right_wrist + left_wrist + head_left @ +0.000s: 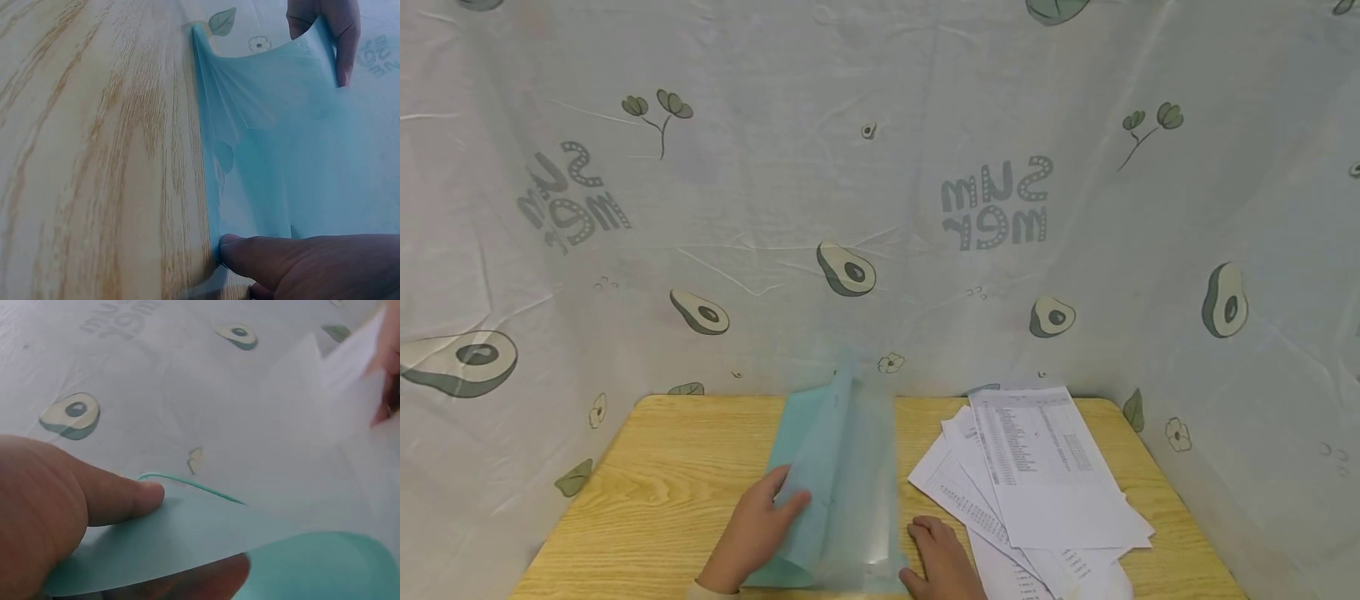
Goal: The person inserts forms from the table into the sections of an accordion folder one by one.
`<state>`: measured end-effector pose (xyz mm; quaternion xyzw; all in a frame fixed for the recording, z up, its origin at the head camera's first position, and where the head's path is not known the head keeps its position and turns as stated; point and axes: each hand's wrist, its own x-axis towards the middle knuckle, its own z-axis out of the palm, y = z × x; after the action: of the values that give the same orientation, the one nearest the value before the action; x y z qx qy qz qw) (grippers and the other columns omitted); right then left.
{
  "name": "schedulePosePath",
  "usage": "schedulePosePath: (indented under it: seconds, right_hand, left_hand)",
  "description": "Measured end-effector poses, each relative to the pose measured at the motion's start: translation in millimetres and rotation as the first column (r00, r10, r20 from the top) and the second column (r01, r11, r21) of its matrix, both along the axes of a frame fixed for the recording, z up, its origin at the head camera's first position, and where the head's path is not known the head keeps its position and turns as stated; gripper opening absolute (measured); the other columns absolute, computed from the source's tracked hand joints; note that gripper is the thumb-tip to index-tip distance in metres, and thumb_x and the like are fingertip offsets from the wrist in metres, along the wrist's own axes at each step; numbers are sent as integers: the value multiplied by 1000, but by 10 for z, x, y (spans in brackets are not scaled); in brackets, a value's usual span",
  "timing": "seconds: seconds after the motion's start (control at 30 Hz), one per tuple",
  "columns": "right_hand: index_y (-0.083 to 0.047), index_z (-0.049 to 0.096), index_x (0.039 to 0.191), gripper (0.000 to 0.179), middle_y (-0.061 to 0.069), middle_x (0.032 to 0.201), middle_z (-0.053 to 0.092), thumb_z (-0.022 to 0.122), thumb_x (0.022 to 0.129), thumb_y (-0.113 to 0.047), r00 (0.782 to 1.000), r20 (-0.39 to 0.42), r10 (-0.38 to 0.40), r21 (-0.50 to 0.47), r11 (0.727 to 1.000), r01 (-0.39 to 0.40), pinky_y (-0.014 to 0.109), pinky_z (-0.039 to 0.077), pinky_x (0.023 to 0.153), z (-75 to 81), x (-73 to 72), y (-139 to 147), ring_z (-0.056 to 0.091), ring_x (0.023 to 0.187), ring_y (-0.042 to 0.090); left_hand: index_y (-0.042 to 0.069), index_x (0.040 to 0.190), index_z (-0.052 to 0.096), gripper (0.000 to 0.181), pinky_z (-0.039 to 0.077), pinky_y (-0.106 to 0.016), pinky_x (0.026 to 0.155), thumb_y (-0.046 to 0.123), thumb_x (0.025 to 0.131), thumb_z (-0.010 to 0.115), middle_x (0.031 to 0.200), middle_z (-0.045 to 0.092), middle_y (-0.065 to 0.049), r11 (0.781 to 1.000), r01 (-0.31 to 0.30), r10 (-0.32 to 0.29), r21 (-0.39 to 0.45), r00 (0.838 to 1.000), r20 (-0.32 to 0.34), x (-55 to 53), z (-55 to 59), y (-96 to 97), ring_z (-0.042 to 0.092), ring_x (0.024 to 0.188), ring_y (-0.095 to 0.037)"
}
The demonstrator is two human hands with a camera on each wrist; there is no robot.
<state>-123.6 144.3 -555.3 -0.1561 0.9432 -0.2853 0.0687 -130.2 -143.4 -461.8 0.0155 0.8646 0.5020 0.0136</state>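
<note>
A translucent teal plastic folder (868,500) lies on the table with its cover (814,483) lifted and bent upright. My left hand (758,523) pinches the cover's left side. In the left wrist view the thumb (125,499) lies on the cover's upper face, while fingertips (231,575) show beneath it. Beside the folder's lower right corner rests my right hand (942,560), its thumb toward the folder. From the right wrist, that thumb (262,253) presses at the folder's edge (211,187); most of the other fingers are hidden.
Several printed paper sheets (1037,475) lie fanned in an overlapping pile to the right of the right hand. Wood-grain tabletop (655,492) shows left of the folder. A pale curtain (775,183) printed with avocados hangs along the table's back and sides.
</note>
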Motion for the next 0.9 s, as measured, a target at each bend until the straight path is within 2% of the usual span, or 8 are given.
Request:
schedulePosePath:
  seconds: [0.07, 0.13, 0.2, 0.33, 0.47, 0.63, 0.9]
  right_hand:
    - [7, 60, 132, 60, 19, 138, 53, 77, 87, -29, 1000, 4, 1, -1, 1000, -1, 60, 41, 106, -6, 1, 4, 50, 127, 45]
    - [7, 60, 133, 60, 20, 138, 53, 77, 88, -29, 1000, 8, 2, 1, 1000, -2, 60, 41, 106, -9, 0, 7, 49, 128, 45]
    - [7, 60, 134, 60, 20, 139, 53, 76, 88, -29, 1000, 11, 3, 2, 1000, -3, 60, 41, 106, -8, -1, 8, 49, 128, 45]
    - [7, 59, 135, 60, 20, 140, 52, 76, 90, -29, 1000, 16, 3, 1, 1000, -3, 61, 40, 107, -8, 1, 8, 48, 130, 45]
    - [7, 58, 135, 61, 21, 141, 51, 77, 90, -29, 1000, 11, 3, -2, 1000, -3, 61, 40, 108, -8, 14, 6, 47, 131, 45]
    - [7, 58, 136, 62, 22, 142, 50, 78, 91, -30, 1000, 0, 0, -2, 1000, 0, 61, 40, 107, 15, 41, -3, 47, 131, 45]
    - [8, 56, 137, 63, 23, 144, 49, 79, 92, -30, 1000, 9, 9, -5, 1000, -9, 61, 40, 108, 41, 61, 3, 46, 133, 46]
  left_hand:
    - [-3, 138, 60, 49, 53, -54, 97, 30, 102, 67, 138, 63, -21, 997, 25, -29, 71, 999, 44, 3, 1, -32, 60, 126, -38]
    - [-3, 133, 64, 45, 56, -49, 91, 30, 103, 65, 129, 67, -18, 985, 39, -55, 170, 994, 92, 4, 9, -56, 64, 116, -33]
    - [-2, 132, 64, 43, 58, -43, 82, 31, 104, 64, 120, 69, -15, 961, 37, -76, 274, 988, 135, 2, 18, -77, 66, 105, -27]
    - [-2, 136, 61, 49, 59, -40, 76, 34, 104, 64, 112, 70, -12, 921, 1, -80, 390, 979, 187, -4, 34, -104, 69, 93, -23]
    - [-2, 141, 58, 53, 60, -42, 76, 35, 103, 65, 113, 72, -11, 896, -42, -56, 442, 977, 208, -16, 23, -120, 71, 94, -25]
    - [-2, 146, 54, 56, 60, -41, 77, 35, 105, 62, 114, 72, -11, 860, -47, -77, 508, 972, 221, -18, 37, -131, 72, 94, -25]
    - [0, 149, 51, 58, 60, -42, 76, 36, 105, 62, 112, 73, -10, 839, -61, -79, 540, 969, 234, -9, 78, -131, 72, 93, -25]
